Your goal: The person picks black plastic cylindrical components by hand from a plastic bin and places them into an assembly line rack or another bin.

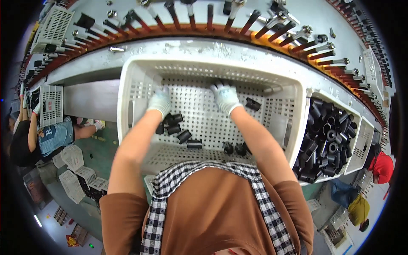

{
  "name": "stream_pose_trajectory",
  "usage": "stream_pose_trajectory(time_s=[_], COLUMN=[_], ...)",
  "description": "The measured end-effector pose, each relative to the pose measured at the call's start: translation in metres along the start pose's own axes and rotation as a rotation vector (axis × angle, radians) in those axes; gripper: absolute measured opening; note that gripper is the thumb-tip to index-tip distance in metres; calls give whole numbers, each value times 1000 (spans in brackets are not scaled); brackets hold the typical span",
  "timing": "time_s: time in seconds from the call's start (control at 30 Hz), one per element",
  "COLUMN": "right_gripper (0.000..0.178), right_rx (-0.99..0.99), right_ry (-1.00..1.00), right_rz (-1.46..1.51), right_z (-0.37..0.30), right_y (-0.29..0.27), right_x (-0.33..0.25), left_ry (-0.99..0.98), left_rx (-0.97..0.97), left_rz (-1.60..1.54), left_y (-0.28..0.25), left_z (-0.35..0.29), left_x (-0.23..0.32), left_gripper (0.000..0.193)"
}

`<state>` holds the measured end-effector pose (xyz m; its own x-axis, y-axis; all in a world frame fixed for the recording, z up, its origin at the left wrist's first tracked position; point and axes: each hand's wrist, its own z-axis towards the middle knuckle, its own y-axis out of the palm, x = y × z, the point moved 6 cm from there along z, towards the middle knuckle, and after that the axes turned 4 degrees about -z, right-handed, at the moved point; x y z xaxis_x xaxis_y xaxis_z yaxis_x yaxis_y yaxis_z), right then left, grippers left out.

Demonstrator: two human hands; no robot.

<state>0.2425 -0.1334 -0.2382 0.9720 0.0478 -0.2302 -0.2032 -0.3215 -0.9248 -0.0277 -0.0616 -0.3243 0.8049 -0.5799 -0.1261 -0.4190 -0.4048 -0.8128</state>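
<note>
L hand, light knit glove: inside white crate, left of frame ctr, over perforated base. Fingers point to top of frame, blurred; can't tell if closed on anything. R hand, same type glove: inside crate, just right of ctr, fingers toward upper edge & partly apart; palm side hidden, so can't confirm grip or contact w/ base.

Blk tubular pcs on crate base: cluster below L hand, beside L forearm, left of ctr; single pc lower, tilted; another lying near crate's near wall; two dark pcs at near wall, lower ctr-right, one partly behind R forearm; lone pc right of R hand, apart from the rest.

Right of frame: 2nd white crate adjacent, heaped w/ blk tubes, orientations mixed. Third crate just beyond, far right.

Top of frame: grey bench w/ reddish-brown strip curving across, row of rods along it, some w/ metal ends. Small metal pc on bench edge, upper left.

Wearer: brown top, blk/wht checked apron, btm ctr. Co-worker in blue garment, far left; another in red top, far right.
</note>
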Motion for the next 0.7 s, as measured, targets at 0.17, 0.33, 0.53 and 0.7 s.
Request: stream_pose_trajectory(time_s=[0.17, 0.33, 0.53, 0.7], right_gripper=[39, 64, 56, 47], right_rx=[-126, -68, 2, -6], right_ry=[219, 483, 144, 20], right_rz=[87, 885, 1524, 2014], right_z=[-27, -36, -37, -41], right_y=[23, 22, -52, -93], right_x=[36, 45, -2, 0], left_ry=[-522, -268, 170, 750], left_rx=[206, 204, -249, 168], left_rz=[-632, -621, -1661, -1744], left_y=[-47, -77, -160, -318], left_z=[-33, -36, -50, -88], left_x=[44, 44, 100, 89], left_gripper=[43, 38, 33, 32])
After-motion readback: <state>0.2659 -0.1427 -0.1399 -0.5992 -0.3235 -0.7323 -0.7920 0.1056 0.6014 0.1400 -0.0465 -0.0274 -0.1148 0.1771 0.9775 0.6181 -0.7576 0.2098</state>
